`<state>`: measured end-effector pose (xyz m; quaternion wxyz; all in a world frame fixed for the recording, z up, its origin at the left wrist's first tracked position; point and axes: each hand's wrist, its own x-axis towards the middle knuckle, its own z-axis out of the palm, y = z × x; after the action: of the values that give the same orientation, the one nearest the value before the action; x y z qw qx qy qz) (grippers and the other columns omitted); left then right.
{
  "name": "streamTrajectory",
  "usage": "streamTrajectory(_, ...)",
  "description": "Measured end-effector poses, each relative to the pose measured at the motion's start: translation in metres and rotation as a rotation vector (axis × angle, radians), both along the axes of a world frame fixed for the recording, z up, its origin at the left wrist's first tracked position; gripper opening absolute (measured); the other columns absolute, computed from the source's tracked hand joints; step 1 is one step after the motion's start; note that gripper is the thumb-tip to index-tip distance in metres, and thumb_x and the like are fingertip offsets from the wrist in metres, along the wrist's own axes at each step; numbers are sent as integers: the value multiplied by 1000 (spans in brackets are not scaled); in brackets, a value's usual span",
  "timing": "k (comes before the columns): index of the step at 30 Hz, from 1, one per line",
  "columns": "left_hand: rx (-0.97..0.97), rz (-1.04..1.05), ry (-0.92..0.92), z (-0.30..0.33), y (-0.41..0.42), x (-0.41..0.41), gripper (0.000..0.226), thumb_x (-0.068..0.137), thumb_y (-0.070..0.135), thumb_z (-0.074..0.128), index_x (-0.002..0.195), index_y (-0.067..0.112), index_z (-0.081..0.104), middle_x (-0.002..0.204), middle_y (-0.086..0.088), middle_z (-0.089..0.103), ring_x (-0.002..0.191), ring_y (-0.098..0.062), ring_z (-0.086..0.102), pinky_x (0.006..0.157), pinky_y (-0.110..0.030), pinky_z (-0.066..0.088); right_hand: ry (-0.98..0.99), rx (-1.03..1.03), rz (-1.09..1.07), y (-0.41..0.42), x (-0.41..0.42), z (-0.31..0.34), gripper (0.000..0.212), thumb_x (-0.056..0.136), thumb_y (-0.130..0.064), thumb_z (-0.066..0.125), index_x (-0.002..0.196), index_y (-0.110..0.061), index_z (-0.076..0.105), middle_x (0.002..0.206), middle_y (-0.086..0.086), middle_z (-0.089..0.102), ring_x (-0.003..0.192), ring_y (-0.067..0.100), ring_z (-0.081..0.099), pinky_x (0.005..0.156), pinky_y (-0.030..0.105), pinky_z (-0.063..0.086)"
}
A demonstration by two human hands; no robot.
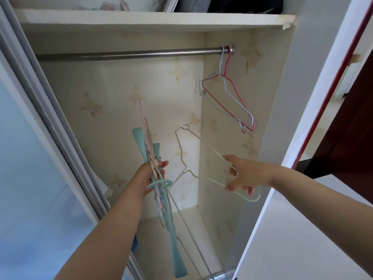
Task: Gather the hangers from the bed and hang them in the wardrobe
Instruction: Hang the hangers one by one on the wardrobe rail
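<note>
I face an open wardrobe with a steel rail (129, 54) across its top. A red wire hanger (226, 98) and a pale blue wire hanger (236, 101) hang at the rail's far right end. My left hand (150, 176) is shut on a bundle of hangers (159, 190), teal plastic ones mixed with thin pink and white wire ones, held upright inside the wardrobe. My right hand (241, 175) grips a pale green wire hanger (191, 158) by its lower bar, tilted, its hook pointing down and right, well below the rail.
A shelf (153, 19) with folded items caps the hanging space. A sliding door frame (52, 126) runs down the left. The wardrobe's white side panel (296, 110) stands at the right, with a dark red door (351, 126) beyond it. The bed is out of view.
</note>
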<state>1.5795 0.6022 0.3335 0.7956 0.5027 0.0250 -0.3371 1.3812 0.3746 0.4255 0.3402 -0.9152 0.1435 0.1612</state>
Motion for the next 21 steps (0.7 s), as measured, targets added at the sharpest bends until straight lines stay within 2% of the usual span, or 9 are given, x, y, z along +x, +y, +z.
streamTrajectory(3, -11, 11, 10, -5, 0, 0, 14, 92, 4, 49, 88, 17, 48, 64, -1, 69, 38, -9, 53, 39, -13, 43, 77, -510, 136, 12, -1, -18, 112, 80, -40, 68, 150, -20, -17, 135, 10, 42, 91, 28, 63, 72, 31, 46)
streamTrajectory(5, -36, -3, 26, -7, 2, 1, 15, 92, 4, 48, 87, 17, 47, 65, -1, 68, 38, -10, 52, 40, -14, 43, 65, -739, 170, 15, 0, -33, 113, 81, -41, 65, 148, -11, -22, 132, 13, 39, 91, 29, 57, 73, 33, 46)
streamTrajectory(6, -51, -14, 30, -7, 3, 2, 15, 92, 4, 47, 86, 17, 47, 66, -2, 68, 39, -10, 52, 40, -15, 44, 39, -817, 149, 14, 0, -38, 109, 83, -37, 63, 148, -8, -19, 130, 13, 39, 94, 29, 56, 75, 36, 47)
streamTrajectory(8, -65, -45, 26, -6, 6, 2, 14, 93, 4, 46, 87, 16, 50, 66, -2, 67, 41, -10, 54, 40, -17, 45, -131, -916, 73, 6, 3, -44, 89, 83, -26, 60, 150, -2, 5, 127, 12, 44, 106, 31, 55, 83, 39, 46)
streamTrajectory(10, -62, -65, 23, -7, 9, 2, 13, 94, 6, 47, 89, 13, 56, 64, -4, 68, 47, -12, 61, 43, -19, 50, -494, -1016, 22, -5, 6, -53, 72, 70, -21, 71, 135, -4, 43, 107, 9, 58, 96, 31, 62, 80, 40, 47)
streamTrajectory(11, -53, -68, 30, -7, 10, 1, 13, 95, 6, 48, 90, 12, 59, 64, -5, 68, 51, -14, 65, 45, -21, 52, -613, -1068, -3, -11, 7, -57, 67, 62, -22, 77, 124, -9, 54, 95, 6, 62, 86, 30, 63, 77, 40, 48)
streamTrajectory(13, -30, -101, 41, -3, 12, -2, 13, 94, 5, 51, 93, 9, 63, 66, -7, 70, 61, -19, 71, 49, -24, 56, -700, -1082, -68, -20, 9, -66, 64, 58, -26, 81, 117, -18, 57, 88, 1, 62, 80, 29, 62, 79, 42, 47)
streamTrajectory(16, 12, -207, 2, 4, 14, -6, 14, 91, 3, 54, 101, 6, 64, 80, -11, 74, 71, -21, 73, 55, -27, 58, -664, -978, -128, -27, 11, -70, 64, 64, -23, 79, 122, -26, 53, 95, 1, 61, 87, 30, 59, 79, 43, 46)
streamTrajectory(21, 41, -266, -52, 2, 17, -3, 21, 79, -2, 62, 98, 5, 68, 82, -12, 73, 67, -18, 68, 60, -26, 58, -697, -1029, -59, -46, 17, -69, 83, 51, -8, 74, 124, -30, 43, 88, 1, 56, 79, 29, 56, 71, 38, 46)
